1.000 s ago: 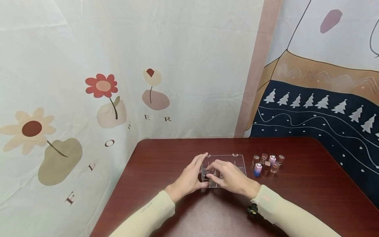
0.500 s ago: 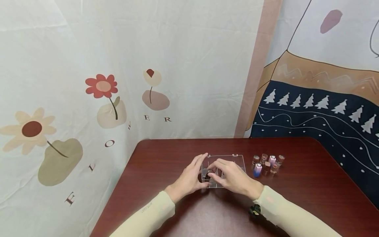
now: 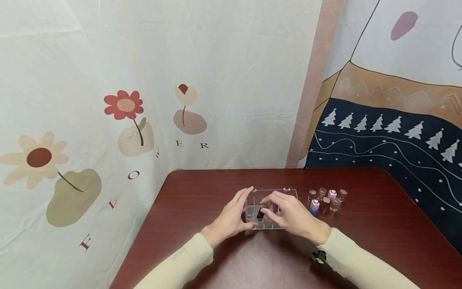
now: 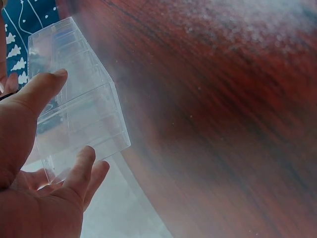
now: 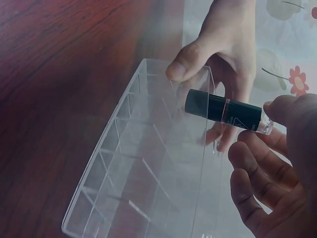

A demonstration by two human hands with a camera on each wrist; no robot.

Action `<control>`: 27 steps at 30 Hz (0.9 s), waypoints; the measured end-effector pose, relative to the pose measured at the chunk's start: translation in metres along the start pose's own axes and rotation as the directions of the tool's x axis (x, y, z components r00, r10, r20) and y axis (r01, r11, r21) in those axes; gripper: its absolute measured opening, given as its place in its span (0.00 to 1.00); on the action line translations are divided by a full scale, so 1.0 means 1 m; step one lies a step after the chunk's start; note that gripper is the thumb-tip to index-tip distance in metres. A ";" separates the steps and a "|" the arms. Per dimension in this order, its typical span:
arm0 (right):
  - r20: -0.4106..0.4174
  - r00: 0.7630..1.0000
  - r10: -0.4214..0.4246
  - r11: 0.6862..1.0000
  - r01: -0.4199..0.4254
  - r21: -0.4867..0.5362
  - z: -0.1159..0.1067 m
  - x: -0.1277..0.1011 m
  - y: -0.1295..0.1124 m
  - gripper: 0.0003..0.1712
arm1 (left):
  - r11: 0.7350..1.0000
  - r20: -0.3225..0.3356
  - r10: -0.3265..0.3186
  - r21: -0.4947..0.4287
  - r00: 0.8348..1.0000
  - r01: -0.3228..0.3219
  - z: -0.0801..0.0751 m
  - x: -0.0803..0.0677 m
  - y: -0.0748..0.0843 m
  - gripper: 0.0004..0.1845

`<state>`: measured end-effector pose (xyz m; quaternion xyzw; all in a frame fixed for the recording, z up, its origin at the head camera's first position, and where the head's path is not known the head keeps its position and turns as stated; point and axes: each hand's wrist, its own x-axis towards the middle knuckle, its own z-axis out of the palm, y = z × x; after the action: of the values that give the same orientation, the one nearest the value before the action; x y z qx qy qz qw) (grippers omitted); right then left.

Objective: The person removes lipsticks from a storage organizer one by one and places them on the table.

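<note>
A clear plastic box (image 3: pixel 252 210) divided into compartments sits on the table. My left hand (image 3: pixel 229 216) holds it at its left end, thumb at the near side and fingers reaching to the far side; the left wrist view shows that thumb and fingers on either side of the box (image 4: pixel 81 111). With thumb and fingertips, my right hand (image 3: pixel 294 216) pinches a black lipstick tube (image 5: pixel 225 109) by its clear end. The lipstick tube (image 3: pixel 260 214) is tilted over the left part of the box, its black end overlapping the box wall in the right wrist view.
Right of the box stands a cluster of several small tubes, among them a pink-and-blue tube (image 3: pixel 315 207), a pink tube (image 3: pixel 332 195) and a clear-and-brown tube (image 3: pixel 334 205). The dark red table (image 3: pixel 202 192) backs onto a printed curtain (image 3: pixel 231 80).
My right hand has shifted to the right and slightly up, bringing the lipstick tube along; more of its black body shows now. My left hand and the box have stayed put.
</note>
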<state>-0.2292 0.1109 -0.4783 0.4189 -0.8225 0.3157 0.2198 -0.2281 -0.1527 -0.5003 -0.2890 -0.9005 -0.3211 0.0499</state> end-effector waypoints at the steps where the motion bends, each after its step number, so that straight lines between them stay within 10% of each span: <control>1: -0.006 1.000 -0.001 1.000 0.001 -0.003 -0.002 -0.001 0.001 0.13 | 1.000 0.003 -0.001 -0.002 1.000 0.001 0.000 0.000 0.000 0.64; 27: -0.097 0.993 0.063 0.995 -0.070 -0.070 -0.048 -0.024 0.014 0.16 | 0.999 0.009 0.003 -0.038 1.000 -0.003 0.002 0.000 -0.002 0.64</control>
<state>-0.2231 0.1645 -0.4644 0.3675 -0.8357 0.3120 0.2630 -0.2294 -0.1525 -0.5030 -0.2926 -0.8940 -0.3369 0.0408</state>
